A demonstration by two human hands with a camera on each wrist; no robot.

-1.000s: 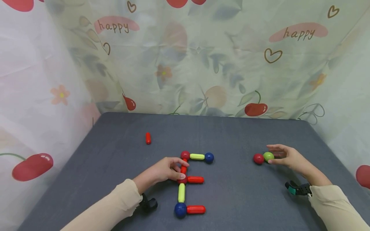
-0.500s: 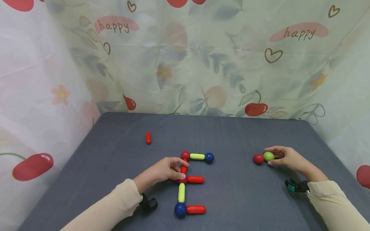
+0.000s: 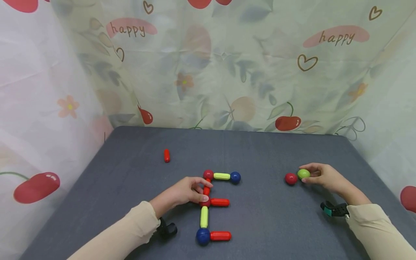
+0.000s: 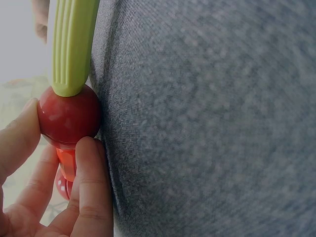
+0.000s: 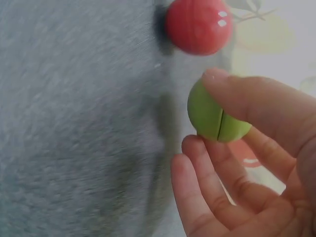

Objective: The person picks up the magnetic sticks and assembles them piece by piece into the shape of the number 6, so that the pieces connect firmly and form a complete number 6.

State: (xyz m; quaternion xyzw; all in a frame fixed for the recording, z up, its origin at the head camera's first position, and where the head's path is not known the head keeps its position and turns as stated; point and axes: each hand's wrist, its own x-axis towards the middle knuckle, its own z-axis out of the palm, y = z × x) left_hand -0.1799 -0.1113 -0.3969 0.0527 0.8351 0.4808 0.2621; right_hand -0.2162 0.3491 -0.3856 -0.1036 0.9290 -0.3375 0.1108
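Observation:
My left hand (image 3: 191,190) pinches the middle red ball (image 4: 70,117) of a figure built from toy rods and balls. A green rod (image 4: 74,44) joins that ball on the near side and a red rod (image 3: 220,202) sticks out to its right. Farther up the figure come another red ball (image 3: 208,174), a green rod and a blue ball (image 3: 235,177); its near end has a blue ball (image 3: 203,236) with a red rod. At the right, my right hand (image 3: 325,177) pinches a green ball (image 5: 212,111) between thumb and fingers, just apart from a loose red ball (image 5: 198,24).
A single red rod (image 3: 167,155) lies toward the back left of the dark grey table (image 3: 260,155). Patterned curtains (image 3: 224,65) hang behind the table and along both sides. A black strap (image 3: 336,211) shows at the right wrist.
My right hand has closed on the green ball and drawn it slightly away from the red ball, which it sat against. The left hand has stayed in place.

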